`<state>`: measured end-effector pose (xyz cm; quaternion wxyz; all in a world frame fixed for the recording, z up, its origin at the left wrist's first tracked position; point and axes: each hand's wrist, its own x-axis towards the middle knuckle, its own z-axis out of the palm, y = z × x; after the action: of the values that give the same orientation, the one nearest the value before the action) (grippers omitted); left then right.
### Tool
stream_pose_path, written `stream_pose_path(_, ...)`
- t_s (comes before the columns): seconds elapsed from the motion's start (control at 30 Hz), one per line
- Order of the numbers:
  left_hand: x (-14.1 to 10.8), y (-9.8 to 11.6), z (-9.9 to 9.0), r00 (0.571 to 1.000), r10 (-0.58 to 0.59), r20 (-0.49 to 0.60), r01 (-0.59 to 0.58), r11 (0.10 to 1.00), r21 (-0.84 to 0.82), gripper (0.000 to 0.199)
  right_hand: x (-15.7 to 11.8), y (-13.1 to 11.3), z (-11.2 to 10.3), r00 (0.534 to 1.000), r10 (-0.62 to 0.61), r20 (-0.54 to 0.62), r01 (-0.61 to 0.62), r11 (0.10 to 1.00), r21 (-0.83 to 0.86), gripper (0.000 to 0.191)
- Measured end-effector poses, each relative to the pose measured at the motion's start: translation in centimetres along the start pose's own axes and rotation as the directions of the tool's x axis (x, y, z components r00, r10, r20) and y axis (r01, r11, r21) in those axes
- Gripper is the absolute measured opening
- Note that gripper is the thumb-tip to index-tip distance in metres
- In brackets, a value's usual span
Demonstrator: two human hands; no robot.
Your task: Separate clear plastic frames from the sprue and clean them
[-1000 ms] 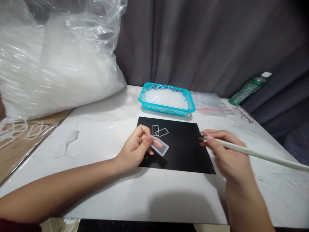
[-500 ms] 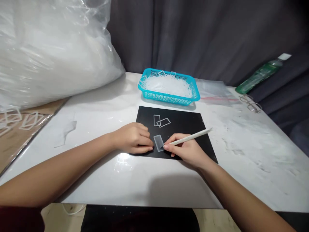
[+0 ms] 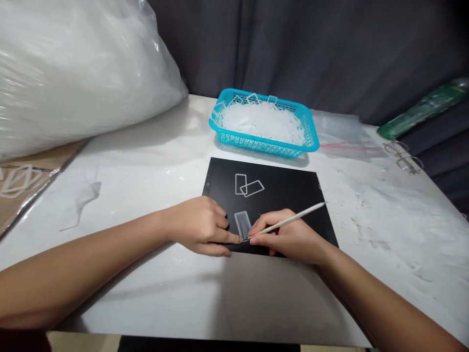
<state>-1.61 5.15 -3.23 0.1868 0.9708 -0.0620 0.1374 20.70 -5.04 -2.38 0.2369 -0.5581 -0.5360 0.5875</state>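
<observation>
The piece looks like frosted plastic, the mat smooth and dull, the pen matt. The basket is shiny plastic, the bag glossy, creased plastic film, the table smooth and glossy, the curtain matt, folded cloth.

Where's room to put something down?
The white table looks bare between its near edge and the black mat, and between the bag and the blue basket. It's crowded on the mat: left hand, right hand, white tool, clear piece, frames.
</observation>
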Motion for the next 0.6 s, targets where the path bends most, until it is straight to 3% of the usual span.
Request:
stream_pose_path(0.13, 0.09, 0.03, 0.13, 0.999, -0.041, -0.011, 0.041, 0.997, -0.067, 0.028, -0.24, -0.16, -0.14, 0.999, 0.026, -0.027, -0.027, 0.999, -0.032, 0.018)
stream_pose_path(0.33, 0.56, 0.40, -0.37, 0.998, -0.013, 0.069, 0.013, 1.000, 0.000, 0.030, -0.45, -0.25, -0.09, 0.999, 0.034, -0.043, -0.035, 0.999, -0.025, 0.018)
stream_pose_path(0.47, 0.66, 0.65, -0.64, 0.998, 0.028, 0.053, -0.026, 0.999, -0.035, 0.035, -0.54, -0.22, -0.34, 0.998, 0.034, -0.054, -0.034, 0.999, 0.008, 0.020)
stream_pose_path(0.6, 0.63, 0.91, 0.19, 0.999, -0.017, 0.032, 0.019, 0.997, -0.074, 0.042, -0.61, -0.06, -0.94, 0.997, 0.021, -0.073, -0.015, 0.997, 0.072, 0.024)
